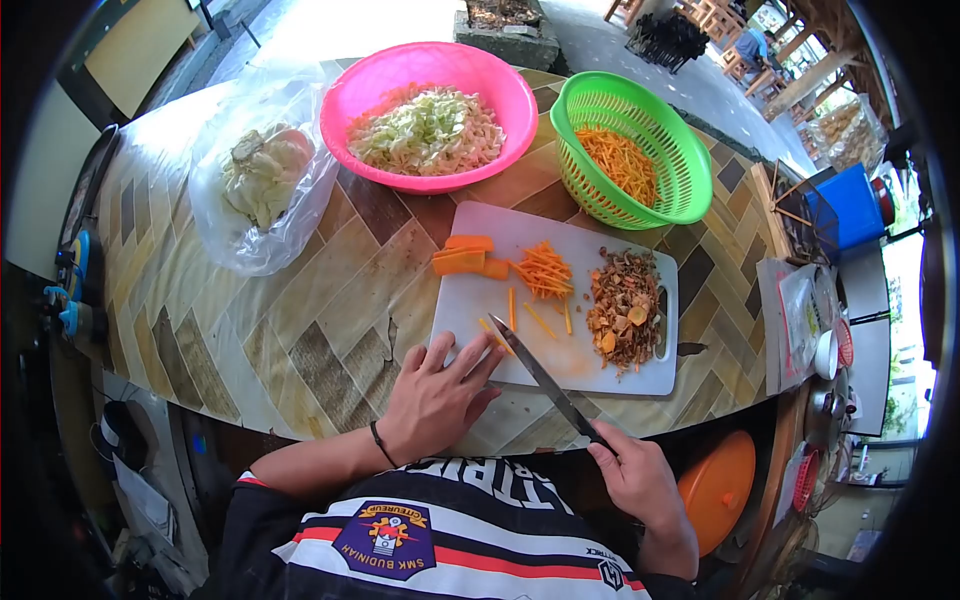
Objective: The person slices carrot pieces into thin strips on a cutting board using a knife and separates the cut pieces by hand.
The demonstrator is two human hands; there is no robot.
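Observation:
My left hand (440,390) rests on the near left part of the white cutting board (465,360), fingers bent, its fingertips holding down a thin carrot piece (496,336). My right hand (632,470) is closed around the black handle of a kitchen knife (548,382). The blade slants up and left, its tip beside my left fingertips. Thick carrot slices (466,258) lie at the board's far left, next to a small heap of carrot strips (545,272). A few loose strips are scattered below. Brown peelings and carrot scraps (625,305) cover the right side.
A pink bowl (430,177) of shredded cabbage stands behind the board. To its right is a green basket (690,185) with carrot strips (617,160). A clear plastic bag (265,255) around a cabbage (265,175) is at left. An orange lid (718,490) sits below the table edge.

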